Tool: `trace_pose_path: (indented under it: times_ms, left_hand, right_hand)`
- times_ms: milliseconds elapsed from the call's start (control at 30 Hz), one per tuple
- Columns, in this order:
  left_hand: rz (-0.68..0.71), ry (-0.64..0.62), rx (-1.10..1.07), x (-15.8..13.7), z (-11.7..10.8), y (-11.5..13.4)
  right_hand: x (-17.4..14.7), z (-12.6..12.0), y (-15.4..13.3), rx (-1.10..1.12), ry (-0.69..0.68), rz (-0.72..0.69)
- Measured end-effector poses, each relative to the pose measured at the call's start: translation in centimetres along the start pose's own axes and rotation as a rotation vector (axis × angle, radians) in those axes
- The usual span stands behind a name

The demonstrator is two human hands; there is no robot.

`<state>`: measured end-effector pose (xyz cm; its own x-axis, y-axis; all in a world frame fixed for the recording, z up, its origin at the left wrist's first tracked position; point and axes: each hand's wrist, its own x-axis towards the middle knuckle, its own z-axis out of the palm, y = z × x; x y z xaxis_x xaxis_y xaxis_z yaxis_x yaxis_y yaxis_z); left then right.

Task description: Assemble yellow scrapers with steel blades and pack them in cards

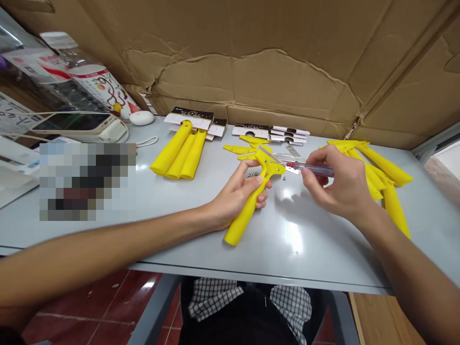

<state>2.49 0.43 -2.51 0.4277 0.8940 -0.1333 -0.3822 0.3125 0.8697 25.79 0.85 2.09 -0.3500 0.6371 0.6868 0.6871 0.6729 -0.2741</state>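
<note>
My left hand (239, 194) is wrapped round the handle of a yellow scraper (247, 211), its wide head tilted up and away from me. In my right hand (338, 179) is a screwdriver (318, 169) with a clear purplish handle, its thin shaft pointing left to the scraper's head. Whether the tip sits in a screw is too small to tell. Small metal screws (252, 175) lie on the table just behind my left hand. Beyond the scraper lie loose flat yellow pieces (239, 149) and a thin metal blade (293, 151).
Yellow scrapers with card tops (176, 151) lie left of centre. More yellow handles (386, 170) are piled at the right. Folded cards (251, 130) lie at the back before a cardboard wall (287, 81). Bottles (93, 76), a handheld device (79, 125) and a white case (142, 118) stand left.
</note>
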Motion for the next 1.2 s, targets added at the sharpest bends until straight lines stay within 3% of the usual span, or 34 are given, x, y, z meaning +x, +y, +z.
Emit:
trace_pose_path:
  times_ms: [267,433,633,900,1200]
  left_hand:
    - [-0.008,-0.001,-0.009,0.0,0.1,0.1]
    - [-0.011,-0.001,-0.002,-0.1,0.2,0.1]
    - [-0.021,0.002,-0.004,-0.1,0.3,0.2]
    - [-0.016,0.004,0.001,-0.1,0.2,0.2]
    - [-0.015,0.0,-0.014,-0.1,0.2,0.2]
  right_hand:
    - [-0.1,0.4,0.6,-0.084,0.107,-0.032]
    - [0.2,0.1,0.1,-0.067,0.072,-0.004]
    - [0.5,-0.4,0.0,0.056,-0.001,-0.185]
    - [0.1,-0.2,0.8,0.021,-0.018,-0.079]
    - [0.1,0.1,0.6,0.038,-0.008,-0.151]
